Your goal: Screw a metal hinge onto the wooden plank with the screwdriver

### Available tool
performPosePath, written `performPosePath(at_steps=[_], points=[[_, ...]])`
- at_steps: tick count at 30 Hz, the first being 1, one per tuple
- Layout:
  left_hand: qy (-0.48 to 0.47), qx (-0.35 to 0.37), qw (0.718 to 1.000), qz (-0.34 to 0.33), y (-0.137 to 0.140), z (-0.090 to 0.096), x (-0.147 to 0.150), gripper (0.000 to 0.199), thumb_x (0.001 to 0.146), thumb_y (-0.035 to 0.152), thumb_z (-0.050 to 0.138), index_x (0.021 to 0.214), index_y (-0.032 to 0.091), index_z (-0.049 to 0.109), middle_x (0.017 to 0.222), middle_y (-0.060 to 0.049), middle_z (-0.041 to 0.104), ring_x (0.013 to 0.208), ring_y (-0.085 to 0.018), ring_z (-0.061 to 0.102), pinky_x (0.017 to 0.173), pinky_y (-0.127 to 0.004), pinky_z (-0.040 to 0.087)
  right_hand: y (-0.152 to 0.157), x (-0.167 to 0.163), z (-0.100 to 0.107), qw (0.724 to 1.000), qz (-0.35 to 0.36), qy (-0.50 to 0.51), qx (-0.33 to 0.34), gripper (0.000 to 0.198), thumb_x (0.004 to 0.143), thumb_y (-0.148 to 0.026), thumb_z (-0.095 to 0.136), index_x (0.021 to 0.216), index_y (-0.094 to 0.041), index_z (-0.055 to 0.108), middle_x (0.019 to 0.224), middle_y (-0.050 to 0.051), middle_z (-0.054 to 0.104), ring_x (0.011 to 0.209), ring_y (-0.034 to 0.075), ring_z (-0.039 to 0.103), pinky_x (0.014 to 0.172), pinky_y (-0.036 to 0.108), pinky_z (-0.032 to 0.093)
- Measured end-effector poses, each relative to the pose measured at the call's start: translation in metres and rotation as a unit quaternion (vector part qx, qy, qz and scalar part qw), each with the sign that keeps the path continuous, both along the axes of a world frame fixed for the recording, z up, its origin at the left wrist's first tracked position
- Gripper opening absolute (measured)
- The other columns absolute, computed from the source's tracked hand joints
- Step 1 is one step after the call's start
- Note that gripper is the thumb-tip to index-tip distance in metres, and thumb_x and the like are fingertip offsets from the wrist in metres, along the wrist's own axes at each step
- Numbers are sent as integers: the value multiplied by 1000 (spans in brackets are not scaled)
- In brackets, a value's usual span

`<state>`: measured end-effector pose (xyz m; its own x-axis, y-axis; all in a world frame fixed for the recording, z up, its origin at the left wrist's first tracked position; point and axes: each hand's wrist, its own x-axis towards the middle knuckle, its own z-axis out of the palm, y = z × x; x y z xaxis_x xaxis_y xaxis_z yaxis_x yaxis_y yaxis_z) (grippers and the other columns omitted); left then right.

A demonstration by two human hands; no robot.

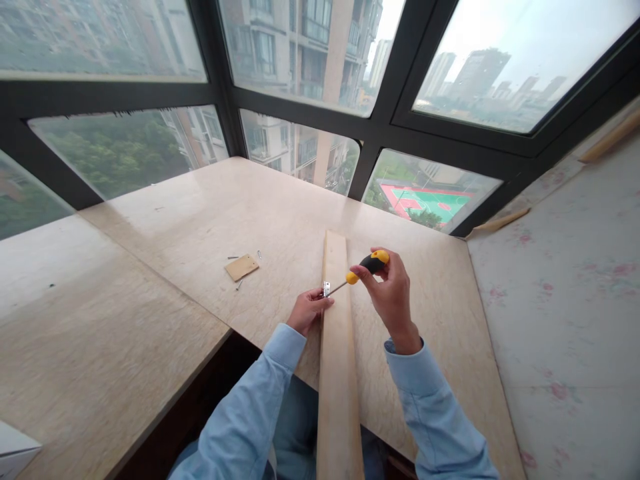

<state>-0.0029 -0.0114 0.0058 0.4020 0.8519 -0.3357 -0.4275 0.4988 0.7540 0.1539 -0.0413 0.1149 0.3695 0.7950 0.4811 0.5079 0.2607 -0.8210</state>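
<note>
A long wooden board (339,373) lies lengthwise on the stone sill, its near end reaching over the edge toward me. At its left edge sits a small metal hinge (327,288). Thumb and fingers of my left hand (311,311) pinch around the hinge and the board's edge. My right hand (393,293) is closed round the yellow and black handle of a screwdriver (369,265). The screwdriver's shaft slants down left, its tip at the hinge. Whether the tip sits in a screw is too small to tell.
Left of the board, a small wooden piece (242,267) lies with several loose screws (239,285) around it. The stone sill (190,220) meets dark-framed windows ahead. A papered wall (560,320) stands at the right, and a white box (15,447) is at the lower left.
</note>
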Motion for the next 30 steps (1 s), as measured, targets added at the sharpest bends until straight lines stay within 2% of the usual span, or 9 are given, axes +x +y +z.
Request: performPosePath(at_steps=[3, 6, 9, 13, 17, 20, 24, 26, 30], points=[[9, 7, 1000, -2, 0, -2, 1, 45, 48, 25, 91, 87, 11, 74, 79, -3, 72, 72, -16, 63, 72, -30, 52, -1, 3, 2, 993, 69, 90, -15, 50, 75, -44, 76, 115, -20, 58, 108, 9, 67, 94, 24, 69, 88, 45, 58], [33, 29, 999, 2, 0, -5, 2, 47, 50, 29, 90, 92, 12, 75, 82, -5, 72, 75, -18, 64, 72, -31, 51, -2, 9, 3, 976, 172, 129, -19, 56, 80, -37, 70, 130, -23, 49, 127, 11, 61, 121, 26, 60, 105, 48, 48], [57, 54, 997, 10, 0, -8, 4, 51, 53, 33, 88, 99, 13, 76, 80, -4, 72, 76, -20, 64, 71, -31, 51, -4, 11, 5, 987, 144, 63, -20, 63, 79, -39, 72, 134, -24, 46, 138, 12, 53, 132, 26, 49, 111, 49, 41], [74, 60, 995, 14, 0, -8, 4, 55, 56, 33, 86, 106, 14, 75, 77, -3, 70, 75, -20, 64, 69, -30, 50, -7, 9, 8, 999, 0, -12, -49, 59, 79, -54, 70, 124, -20, 52, 111, 11, 64, 95, 24, 65, 87, 46, 56], [92, 37, 995, 24, 0, -3, 4, 48, 57, 25, 81, 104, 15, 75, 78, -2, 70, 72, -17, 63, 64, -26, 48, -9, 10, 11, 997, -10, -28, -67, 59, 75, -56, 73, 117, -21, 54, 90, 5, 67, 70, 20, 64, 72, 41, 59], [98, 4, 995, 20, 1, 2, 5, 42, 60, 21, 74, 101, 17, 76, 74, 0, 68, 64, -14, 58, 57, -23, 45, -9, 13, 11, 996, 71, 38, -46, 57, 81, -48, 70, 127, -23, 48, 110, 9, 66, 92, 23, 69, 87, 44, 58], [143, 26, 989, 30, 1, 1, 7, 38, 63, 20, 68, 100, 16, 77, 61, 3, 60, 56, -11, 50, 53, -21, 39, -11, 13, 9, 976, 204, 76, -30, 54, 88, -37, 62, 136, -27, 41, 140, 12, 51, 128, 24, 54, 107, 47, 46], [167, 62, 983, 39, 1, -3, 7, 37, 64, 22, 67, 99, 15, 77, 60, 3, 59, 58, -12, 50, 53, -21, 37, -11, 11, 9, 984, 172, 40, -32, 57, 87, -38, 64, 137, -26, 41, 142, 12, 48, 130, 25, 51, 108, 47, 45], [188, 104, 975, 55, 0, -9, 7, 38, 65, 24, 66, 100, 14, 76, 67, 2, 63, 65, -14, 53, 57, -22, 38, -9, 8, 10, 998, 24, -45, -23, 56, 84, -48, 67, 130, -21, 51, 118, 12, 59, 104, 24, 62, 89, 45, 56]])
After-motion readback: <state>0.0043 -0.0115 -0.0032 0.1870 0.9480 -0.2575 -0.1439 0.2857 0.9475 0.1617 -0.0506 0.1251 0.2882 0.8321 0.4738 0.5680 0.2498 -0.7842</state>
